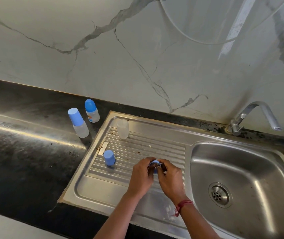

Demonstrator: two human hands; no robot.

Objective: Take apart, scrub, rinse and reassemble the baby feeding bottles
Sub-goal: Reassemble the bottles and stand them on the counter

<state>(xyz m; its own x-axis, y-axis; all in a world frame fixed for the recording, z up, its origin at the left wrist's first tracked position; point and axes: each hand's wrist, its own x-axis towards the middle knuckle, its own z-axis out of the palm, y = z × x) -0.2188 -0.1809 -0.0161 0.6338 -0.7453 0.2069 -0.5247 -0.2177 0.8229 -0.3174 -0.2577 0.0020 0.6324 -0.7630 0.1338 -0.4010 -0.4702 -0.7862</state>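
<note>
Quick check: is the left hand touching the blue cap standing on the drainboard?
Apart. The head view shows bare drainboard ridges between the blue cap and the left hand, which holds a blue ring instead.

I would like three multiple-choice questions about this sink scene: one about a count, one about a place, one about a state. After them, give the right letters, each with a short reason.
1. How many blue-capped baby bottles stand on the black stone counter?
A. three
B. one
C. two

2. Where does the clear uncapped plastic bottle body stand?
A. on a wooden shelf
B. on the ribbed steel drainboard
C. on the black stone counter

3. What are the left hand and the right hand doing?
A. together holding one blue plastic ring
B. lying flat and empty
C. wringing a sponge

Answers:
1 C, as two capped bottles stand side by side left of the sink.
2 B, as its base sits on the ribs.
3 A, as the fingers of both hands curl around the ring.
</note>
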